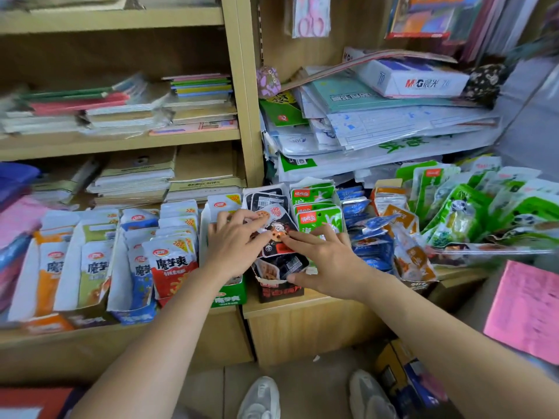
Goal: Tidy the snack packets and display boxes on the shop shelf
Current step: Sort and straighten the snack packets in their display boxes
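In the centre of the frame we have both hands on the black snack packets (276,234), which stand in their black display box (279,291) on the shelf (305,309). Our left hand (234,244) presses them with spread, fairly straight fingers. Our right hand (328,264) touches them with straight fingers, thumb at the box's front edge. Neither hand grips anything. Green packets (317,220) stand just to the right.

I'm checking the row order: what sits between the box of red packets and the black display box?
In the head view, a green-fronted display box of white packets sits there, partly covered by the left hand.
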The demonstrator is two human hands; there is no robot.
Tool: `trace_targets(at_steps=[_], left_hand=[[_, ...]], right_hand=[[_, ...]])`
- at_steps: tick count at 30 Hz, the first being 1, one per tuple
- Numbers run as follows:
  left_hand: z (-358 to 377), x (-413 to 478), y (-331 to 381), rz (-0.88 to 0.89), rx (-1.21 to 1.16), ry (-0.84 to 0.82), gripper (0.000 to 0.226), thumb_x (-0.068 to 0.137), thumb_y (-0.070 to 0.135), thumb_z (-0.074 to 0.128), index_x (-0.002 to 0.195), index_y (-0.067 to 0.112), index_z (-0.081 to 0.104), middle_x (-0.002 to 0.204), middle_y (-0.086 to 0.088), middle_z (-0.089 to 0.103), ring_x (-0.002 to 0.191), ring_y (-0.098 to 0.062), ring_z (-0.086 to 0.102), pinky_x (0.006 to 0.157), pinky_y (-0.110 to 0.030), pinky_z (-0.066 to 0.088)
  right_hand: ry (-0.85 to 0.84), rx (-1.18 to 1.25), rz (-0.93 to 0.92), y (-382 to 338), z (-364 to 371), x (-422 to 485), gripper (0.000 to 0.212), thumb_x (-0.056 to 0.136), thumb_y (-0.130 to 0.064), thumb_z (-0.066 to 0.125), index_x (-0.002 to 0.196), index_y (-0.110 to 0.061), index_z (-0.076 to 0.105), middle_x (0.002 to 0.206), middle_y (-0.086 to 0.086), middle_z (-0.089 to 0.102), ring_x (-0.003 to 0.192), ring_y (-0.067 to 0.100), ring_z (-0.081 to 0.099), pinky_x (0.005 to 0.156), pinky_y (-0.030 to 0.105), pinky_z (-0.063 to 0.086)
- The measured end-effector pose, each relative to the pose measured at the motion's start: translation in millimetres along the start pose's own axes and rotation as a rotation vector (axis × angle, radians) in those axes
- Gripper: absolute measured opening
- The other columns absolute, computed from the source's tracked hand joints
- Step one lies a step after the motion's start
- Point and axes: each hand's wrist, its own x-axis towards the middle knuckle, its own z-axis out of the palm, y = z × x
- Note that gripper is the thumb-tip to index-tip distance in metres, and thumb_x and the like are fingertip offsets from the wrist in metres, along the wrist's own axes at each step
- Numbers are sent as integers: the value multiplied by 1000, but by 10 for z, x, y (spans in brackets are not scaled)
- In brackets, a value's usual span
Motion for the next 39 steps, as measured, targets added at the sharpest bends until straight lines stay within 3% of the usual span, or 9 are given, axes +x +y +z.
trace_targets(at_steps=[6,10,14,18,22,26,31,35,39], left_hand=[[-216,-151,-32,185,-199,209,56,84,66,44,130,40,65,142,25,50,134,-12,32,105,-35,19],[-161,-165,169,244,-120,3,43,99,44,56,142,37,54,155,16,41,147,-12,28,121,-47,21],[-172,-105,316,96,48,-136,56,94,51,60,147,42,45,160,17,34,147,-16,34,117,-46,33],[-207,-55,565,11,114,-29,45,86,49,66,130,38,64,141,9,59,126,-24,56,102,-42,44],[-142,-48,863,145,-73,245,18,87,32,70,103,29,78,117,5,72,107,-23,64,92,-38,48],[52,-14,1298,348,-291,136,19,91,30,70,109,28,76,120,8,69,116,-16,59,99,-35,43],[450,37,1948,617,-339,63,23,91,29,69,113,27,75,118,12,70,111,-10,58,98,-31,44],[744,113,2448,684,-314,28,40,95,39,63,134,29,63,136,12,61,126,-12,51,109,-33,37],[1008,259,2805,631,-228,-51,64,99,45,54,156,26,32,159,5,38,144,-18,38,117,-40,31]], right_hand=[[-51,-3,5,18,123,73,81,88,-73,45,157,-41,16,163,-16,20,137,29,25,108,52,26],[6,81,-34,32,88,-16,72,89,-60,58,152,-39,33,160,-13,30,135,26,29,105,51,30],[163,262,-26,213,-25,-284,50,89,-43,67,136,-26,60,141,-8,58,127,20,48,104,49,40],[274,376,101,494,-195,-621,26,92,-26,70,116,-16,73,112,-3,73,97,5,61,88,24,51],[390,396,294,834,-321,-850,8,90,-16,71,93,-15,78,85,-3,74,76,10,67,71,24,52],[611,353,524,1239,-455,-1081,7,83,-16,76,76,-17,73,70,-7,68,65,10,64,62,27,50],[839,94,808,1919,-578,-1453,24,79,-13,75,101,-13,69,101,6,60,100,30,55,80,36,45],[619,-53,885,2361,-487,-1732,65,81,-21,74,141,-25,51,142,7,47,121,38,42,103,48,36],[495,-56,944,2523,-424,-1888,59,86,-32,71,141,-34,51,130,4,48,117,35,44,98,50,35]])
